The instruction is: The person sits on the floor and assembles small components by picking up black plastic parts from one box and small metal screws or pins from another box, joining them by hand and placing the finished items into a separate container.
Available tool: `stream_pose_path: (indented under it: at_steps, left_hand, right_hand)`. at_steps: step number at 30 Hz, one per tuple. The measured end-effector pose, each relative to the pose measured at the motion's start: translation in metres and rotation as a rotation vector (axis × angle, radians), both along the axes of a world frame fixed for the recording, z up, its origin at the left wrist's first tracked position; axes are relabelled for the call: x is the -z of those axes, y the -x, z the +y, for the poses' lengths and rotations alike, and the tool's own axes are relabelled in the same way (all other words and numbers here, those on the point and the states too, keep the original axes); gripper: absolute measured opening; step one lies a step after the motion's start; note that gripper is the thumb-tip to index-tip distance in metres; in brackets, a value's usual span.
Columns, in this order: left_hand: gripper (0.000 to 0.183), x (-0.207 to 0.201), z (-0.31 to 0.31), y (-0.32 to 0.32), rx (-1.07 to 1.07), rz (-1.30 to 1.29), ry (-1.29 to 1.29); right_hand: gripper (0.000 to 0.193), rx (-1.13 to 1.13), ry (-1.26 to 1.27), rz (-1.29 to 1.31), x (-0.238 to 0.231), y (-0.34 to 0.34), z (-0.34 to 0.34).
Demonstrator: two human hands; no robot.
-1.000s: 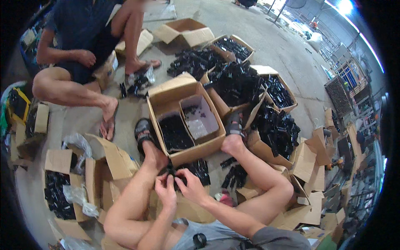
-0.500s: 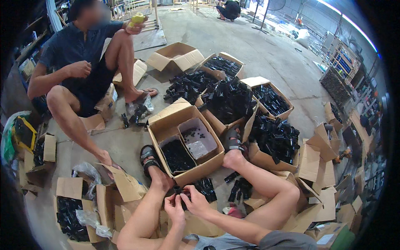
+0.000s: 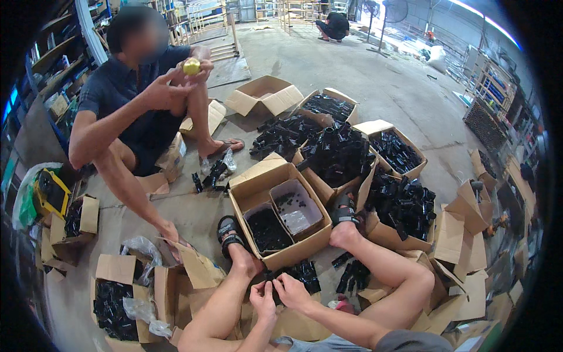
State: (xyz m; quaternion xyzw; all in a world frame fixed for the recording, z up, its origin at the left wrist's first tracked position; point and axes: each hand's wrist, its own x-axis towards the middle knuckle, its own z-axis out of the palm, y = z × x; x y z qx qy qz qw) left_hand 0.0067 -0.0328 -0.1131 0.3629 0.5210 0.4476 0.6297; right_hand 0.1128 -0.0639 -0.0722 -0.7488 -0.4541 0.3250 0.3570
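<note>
My left hand (image 3: pixel 263 298) and my right hand (image 3: pixel 292 292) meet low in the middle, between my legs. The left fingers pinch a small black plastic part (image 3: pixel 268 274), mostly hidden by the fingertips. The right thumb and fingers are pinched together beside it; what they hold is too small to make out. Just past the hands stands a cardboard box (image 3: pixel 275 259). Inside it are a bin of small black pieces (image 3: pixel 268 230) and a pale bin (image 3: pixel 300 221) with a few such pieces. Black tubular parts (image 3: pixel 302 277) lie behind my right hand.
Open cartons of black tubular parts stand beyond, among them a heaped box (image 3: pixel 337 154) and a right-hand box (image 3: pixel 400 205). A carton (image 3: pixel 114 305) sits left. A co-worker (image 3: pixel 132 100) sits at the left, holding a round yellowish thing (image 3: pixel 191 66). Another person (image 3: pixel 334 26) crouches far back.
The view has shifted, so the scene sits farther right and lower. My hands stay together, fingers pinched. The co-worker has brought the other hand up to the yellowish thing.
</note>
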Motion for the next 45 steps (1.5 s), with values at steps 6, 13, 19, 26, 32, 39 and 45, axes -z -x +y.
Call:
stream_pose_path:
  at_steps: [6, 13, 19, 26, 32, 39, 45]
  left_hand:
    - [0.018, -0.006, 0.001, -0.002, 0.017, 0.011, 0.021]
    - [0.015, 0.004, 0.0, -0.004, -0.003, 0.0, 0.019]
    - [0.016, 0.005, 0.001, 0.0, 0.025, 0.01, 0.035]
    - [0.019, 0.017, 0.006, 0.004, 0.049, 0.064, 0.05]
    - [0.037, -0.007, 0.018, 0.011, 0.095, -0.253, 0.342]
    - [0.047, -0.05, 0.026, 0.03, 0.608, -0.505, 0.422]
    - [0.05, -0.04, 0.02, 0.031, 0.822, -0.516, 0.565]
  right_hand:
    - [0.029, -0.014, 0.009, 0.036, -0.007, -0.005, -0.001]
    - [0.031, 0.026, -0.095, 0.108, 0.012, -0.003, -0.005]
    - [0.028, 0.038, -0.099, 0.044, 0.012, 0.0, -0.007]
    - [0.034, 0.046, -0.117, 0.104, 0.003, -0.005, -0.005]
    - [0.035, -0.103, -0.133, 0.121, -0.038, -0.034, -0.004]
    - [0.026, -0.099, -0.073, 0.326, -0.056, -0.063, 0.008]
    - [0.032, 0.034, -0.012, 0.457, -0.058, -0.07, -0.004]
